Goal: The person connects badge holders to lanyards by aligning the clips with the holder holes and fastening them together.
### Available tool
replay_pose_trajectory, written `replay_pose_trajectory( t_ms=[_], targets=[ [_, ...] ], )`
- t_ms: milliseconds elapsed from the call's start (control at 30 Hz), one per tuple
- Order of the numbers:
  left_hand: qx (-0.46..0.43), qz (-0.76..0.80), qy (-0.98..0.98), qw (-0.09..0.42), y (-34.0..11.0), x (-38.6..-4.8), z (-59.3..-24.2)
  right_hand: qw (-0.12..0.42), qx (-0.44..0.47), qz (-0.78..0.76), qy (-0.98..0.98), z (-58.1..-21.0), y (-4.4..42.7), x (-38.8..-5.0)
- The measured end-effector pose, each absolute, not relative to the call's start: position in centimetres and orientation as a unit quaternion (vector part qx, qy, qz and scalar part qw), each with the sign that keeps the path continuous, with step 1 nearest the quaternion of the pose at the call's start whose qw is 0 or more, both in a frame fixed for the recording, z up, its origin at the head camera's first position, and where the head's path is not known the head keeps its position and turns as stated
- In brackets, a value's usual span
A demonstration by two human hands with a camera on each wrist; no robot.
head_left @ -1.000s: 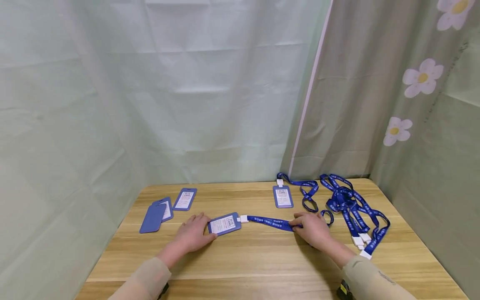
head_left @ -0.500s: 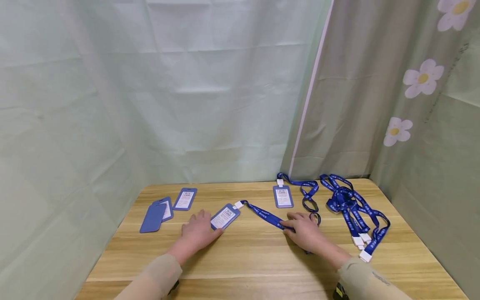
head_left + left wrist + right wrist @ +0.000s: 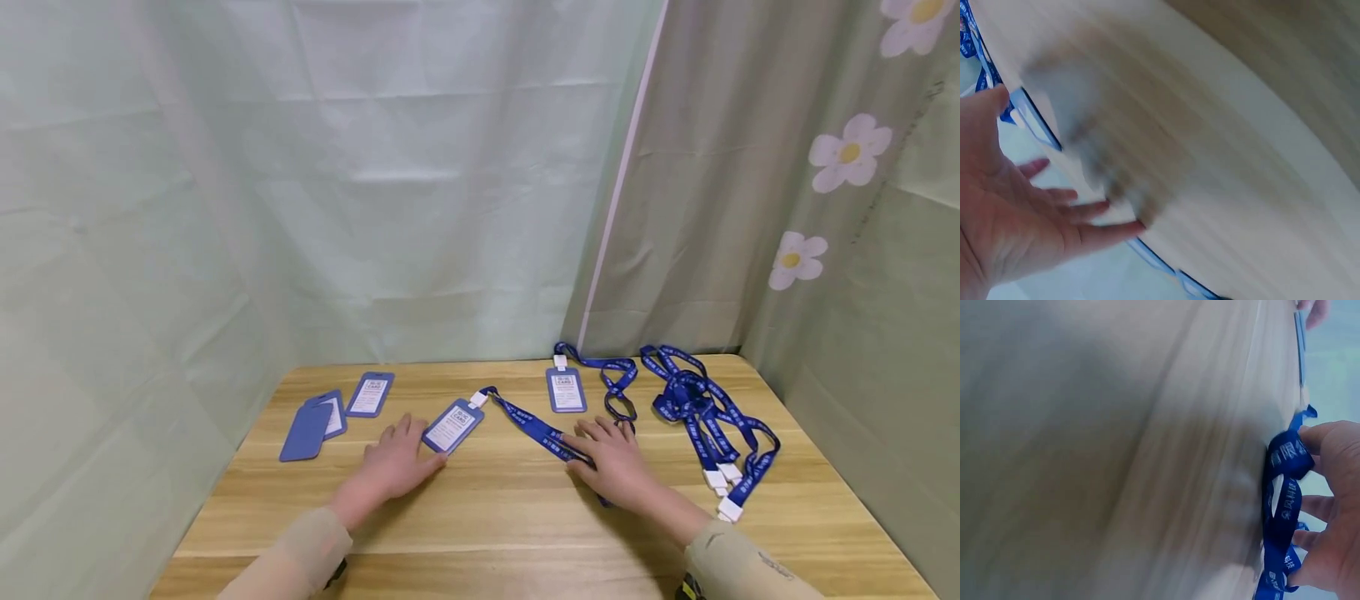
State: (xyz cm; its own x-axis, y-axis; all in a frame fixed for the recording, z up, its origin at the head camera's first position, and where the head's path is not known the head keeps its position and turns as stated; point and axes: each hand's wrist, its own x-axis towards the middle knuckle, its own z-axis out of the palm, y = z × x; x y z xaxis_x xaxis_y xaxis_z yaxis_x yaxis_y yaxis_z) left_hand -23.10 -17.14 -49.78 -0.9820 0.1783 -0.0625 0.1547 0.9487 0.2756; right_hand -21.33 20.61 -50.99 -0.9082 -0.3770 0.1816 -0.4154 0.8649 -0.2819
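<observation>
While the left hand (image 3: 395,461) lies with its fingers spread and nearly straight, gripping nothing, its thumb is at the lower corner of a blue card holder (image 3: 454,426); whether it touches cannot be told. The right hand (image 3: 617,462) has its fingers apart and slightly bent over the blue lanyard (image 3: 528,422) joined to that holder by a white clip (image 3: 478,399); it has no evident grip on it. The right wrist view shows what the head view hides under this hand: the strap curled up on edge against the fingers, its white characters readable in size. The left wrist view shows the palm and the gaps between the fingers.

Farther out, four more card holders make five: one at the back (image 3: 566,390) with its own lanyard (image 3: 617,379), one alone at left (image 3: 371,394), and two overlapping, the upper one (image 3: 303,433) plain-side up. At right lies a tangled lanyard heap (image 3: 684,398) with three white clips showing. Three flowers (image 3: 850,152) mark the curtain (image 3: 420,208) beyond the wooden table (image 3: 487,533).
</observation>
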Motion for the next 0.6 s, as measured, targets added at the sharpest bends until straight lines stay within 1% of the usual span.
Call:
replay_pose_trajectory(
  t_ms=[200,267,400,600],
  targets=[
    [0.213,0.132,0.967,0.051,-19.4,-22.4,-49.6,0.090,0.212,0.156,-0.960,-50.5,22.8,-20.1],
    [0.240,0.123,0.961,0.060,-19.9,-22.3,-49.7,0.092,0.216,0.150,-0.960,-50.5,23.3,-19.8],
    [0.261,0.119,0.955,0.073,-20.0,-22.0,-49.7,0.094,0.232,0.133,-0.959,-50.8,23.9,-19.3],
    [0.269,0.102,0.956,0.063,-19.0,-22.0,-49.9,0.118,0.267,0.118,-0.949,-51.5,23.2,-19.4]
  ],
)
